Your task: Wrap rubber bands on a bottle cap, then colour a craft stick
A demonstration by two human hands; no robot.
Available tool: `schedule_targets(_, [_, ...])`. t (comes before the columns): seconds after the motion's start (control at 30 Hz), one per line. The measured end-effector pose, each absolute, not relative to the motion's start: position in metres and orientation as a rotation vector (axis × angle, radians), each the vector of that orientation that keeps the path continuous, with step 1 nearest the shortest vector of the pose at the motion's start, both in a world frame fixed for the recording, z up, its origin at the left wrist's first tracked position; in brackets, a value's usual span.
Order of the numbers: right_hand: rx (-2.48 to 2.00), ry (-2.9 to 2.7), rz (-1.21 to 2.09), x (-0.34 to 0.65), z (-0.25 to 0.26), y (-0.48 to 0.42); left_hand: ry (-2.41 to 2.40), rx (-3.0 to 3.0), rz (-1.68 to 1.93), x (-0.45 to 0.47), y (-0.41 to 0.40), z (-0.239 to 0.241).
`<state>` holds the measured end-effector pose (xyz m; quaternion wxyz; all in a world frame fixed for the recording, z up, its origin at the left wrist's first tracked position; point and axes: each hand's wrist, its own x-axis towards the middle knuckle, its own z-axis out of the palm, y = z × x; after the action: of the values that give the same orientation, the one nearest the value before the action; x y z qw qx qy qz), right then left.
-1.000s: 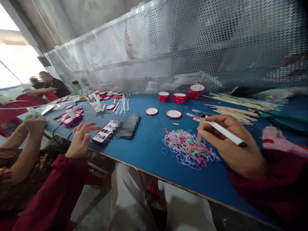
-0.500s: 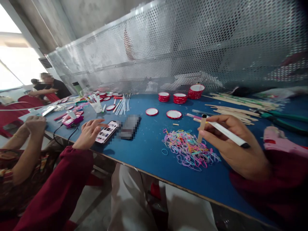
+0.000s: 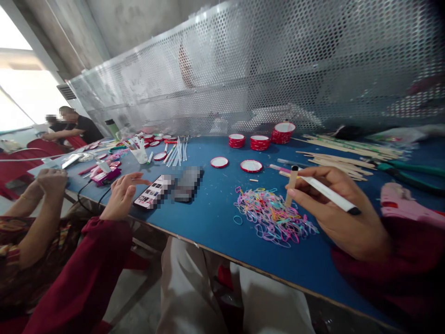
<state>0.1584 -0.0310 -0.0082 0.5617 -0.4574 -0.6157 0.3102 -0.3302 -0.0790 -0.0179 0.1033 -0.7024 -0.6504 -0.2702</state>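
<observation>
My left hand [image 3: 121,195] hovers at the left edge of a lit phone [image 3: 152,192], fingers stretched over its screen and nothing held. Beside that lies a second, dark phone [image 3: 188,184]. On the right, my right hand [image 3: 347,213] grips a white marker [image 3: 327,192] with black ends, together with a short flat wooden stick [image 3: 292,185] pinched upright between thumb and finger. Below and left of this hand spreads a pile of colourful rubber bands [image 3: 271,215] on the blue table [image 3: 205,227].
Red-rimmed lids [image 3: 251,165] lie behind the bands, with stacked lids [image 3: 283,132] farther back. Wooden sticks [image 3: 340,164], green-handled pliers [image 3: 410,171] and a pink tool [image 3: 403,204] occupy the right. A cup of markers [image 3: 140,155] stands left; another person's hands [image 3: 52,181] rest nearby.
My left hand has drawn back slightly left from the phone's screen, and the pictures on that screen have shifted. My right hand keeps its hold, unmoved.
</observation>
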Motion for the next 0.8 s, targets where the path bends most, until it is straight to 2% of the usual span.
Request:
schedule_targets(0.63, [-1.09, -1.436, 0.725, 0.158, -0.007, -0.032, -1.829, -2.111, -0.636, -0.31, -0.1, -0.018])
schedule_targets(0.8, [-1.07, -1.437, 0.742, 0.157, -0.008, -0.032, -1.764, -1.914, -0.929, -0.296, -0.103, -0.014])
